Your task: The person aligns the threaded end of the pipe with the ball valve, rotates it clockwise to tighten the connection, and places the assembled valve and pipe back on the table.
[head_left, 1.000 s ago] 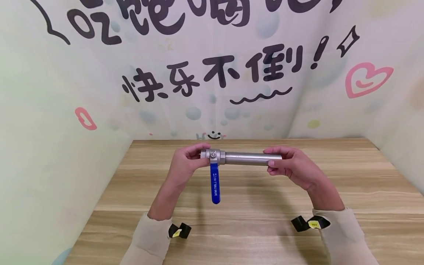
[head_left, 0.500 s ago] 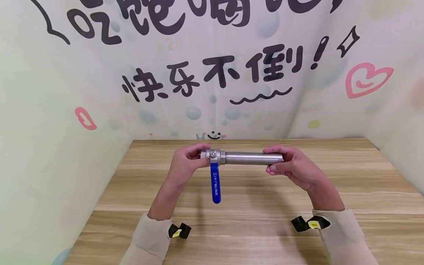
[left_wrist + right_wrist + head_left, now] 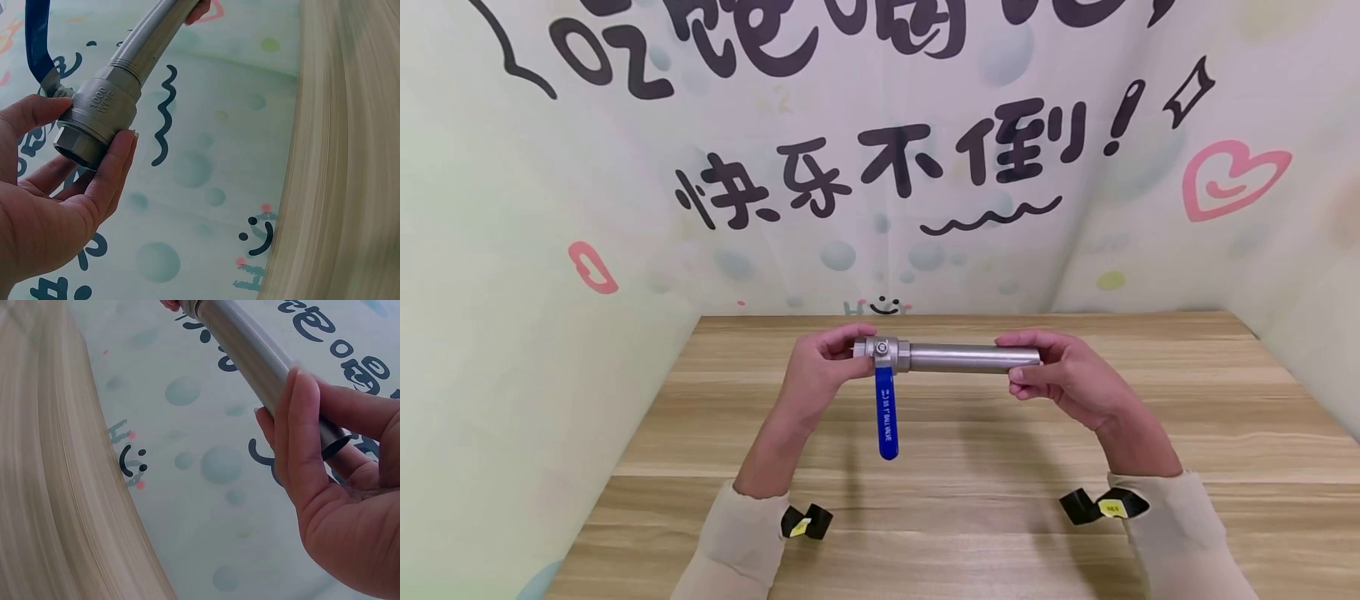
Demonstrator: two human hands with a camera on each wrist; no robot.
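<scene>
A ball valve (image 3: 883, 353) of bare metal, with a blue lever handle (image 3: 887, 414), is joined to a straight steel pipe (image 3: 958, 358). Both are held up level above the table, the lever pointing toward me. My left hand (image 3: 817, 367) grips the valve body at its free end, thumb on one side and fingers on the other. In the left wrist view the valve's hollow hex end (image 3: 80, 147) faces that palm. My right hand (image 3: 1078, 382) pinches the pipe near its far end between thumb and fingers. The pipe's open end (image 3: 336, 447) shows in the right wrist view.
Below the hands lies a wood-grain table (image 3: 925, 525). A printed white cloth backdrop (image 3: 775, 250) rises behind its back edge and along the sides. Black wrist mounts (image 3: 808, 522) sit at both beige sleeve cuffs (image 3: 741, 533).
My right thumb first slipped lower on the pipe and has since come partly back up, with small finger shifts there. My left hand and the valve have stayed nearly still.
</scene>
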